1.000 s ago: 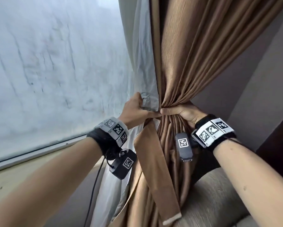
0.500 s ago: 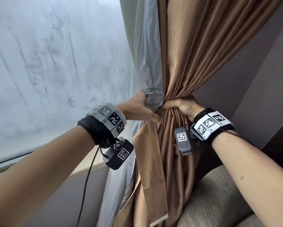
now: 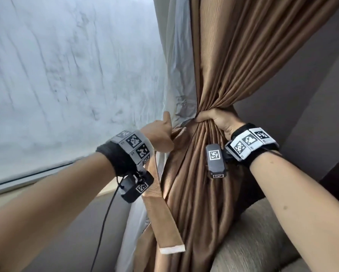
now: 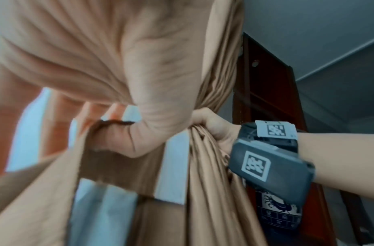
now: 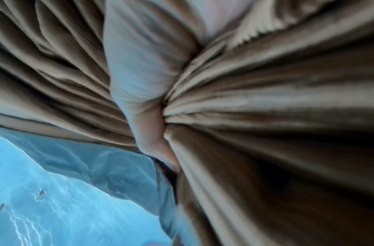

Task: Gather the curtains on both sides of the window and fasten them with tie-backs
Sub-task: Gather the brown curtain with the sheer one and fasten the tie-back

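Observation:
A brown ribbed curtain (image 3: 225, 61) hangs at the window's right side, bunched at its waist. My right hand (image 3: 215, 119) grips the gathered folds there, and the left wrist view shows that hand (image 4: 211, 123) clenched on them. My left hand (image 3: 160, 134) holds the upper end of a flat brown tie-back strap (image 3: 162, 214), its thumb sticking up. The strap hangs down the curtain's left edge and ends in a white tip (image 3: 172, 249). A pale grey lining (image 3: 181, 79) runs along the curtain's window edge. Up close, the right wrist view shows blurred brown folds (image 5: 266, 106).
Frosted window glass (image 3: 66, 79) fills the left, with a sill (image 3: 11, 188) under it. A grey upholstered sofa arm (image 3: 262, 238) stands just below my right forearm. Dark wooden furniture (image 4: 263, 93) rises behind the curtain. A black cable (image 3: 104, 224) dangles from my left wrist.
My left hand has come off the bunch and moved left and down, drawing the strap's top with it. The right hand keeps its grip on the gathered curtain.

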{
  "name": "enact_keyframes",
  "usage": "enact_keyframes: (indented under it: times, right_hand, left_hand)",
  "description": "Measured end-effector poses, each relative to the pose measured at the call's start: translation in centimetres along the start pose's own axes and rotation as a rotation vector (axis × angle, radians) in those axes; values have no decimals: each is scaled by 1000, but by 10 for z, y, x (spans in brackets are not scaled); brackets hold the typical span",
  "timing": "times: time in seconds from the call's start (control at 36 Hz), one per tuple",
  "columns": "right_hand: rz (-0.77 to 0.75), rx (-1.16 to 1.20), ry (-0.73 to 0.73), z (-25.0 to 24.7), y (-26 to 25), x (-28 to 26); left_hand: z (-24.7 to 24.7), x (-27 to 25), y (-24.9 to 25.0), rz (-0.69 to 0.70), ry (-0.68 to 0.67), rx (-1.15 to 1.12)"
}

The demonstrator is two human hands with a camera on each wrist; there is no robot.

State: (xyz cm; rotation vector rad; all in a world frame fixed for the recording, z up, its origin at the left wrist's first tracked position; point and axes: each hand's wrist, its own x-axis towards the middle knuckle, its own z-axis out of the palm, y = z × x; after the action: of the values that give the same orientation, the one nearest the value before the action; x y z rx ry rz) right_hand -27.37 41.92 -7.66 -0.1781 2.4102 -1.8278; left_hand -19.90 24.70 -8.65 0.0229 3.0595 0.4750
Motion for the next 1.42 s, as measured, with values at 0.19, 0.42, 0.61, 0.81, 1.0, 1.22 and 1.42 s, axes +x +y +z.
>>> enact_keyframes:
  times: [0.19, 0.42, 0.61, 0.81, 1.0, 1.22, 1.42]
  right_hand:
    - [2, 0, 27, -7, 1, -1]
    - [41, -29, -57, -19, -4, -16]
    - [-29, 20, -122, -36, 4, -25]
    - [-3, 93, -195, -35, 6, -29]
    - [-17, 92, -170, -34, 6, -27]
    - [5, 98, -196, -31, 2, -22]
    - [25, 87, -165, -28, -2, -18]
  left_hand:
    - [-21, -3, -28, 101, 18, 71]
    - [-40, 12, -48, 87, 169, 3]
    - [-36, 45, -48, 155, 249, -44]
    - [-17, 72, -16, 175, 232, -67]
    - [2, 79, 11, 248, 288, -114]
    - [6, 87, 8, 173, 292, -257]
    - [-7, 72, -10, 207, -334, -1338]
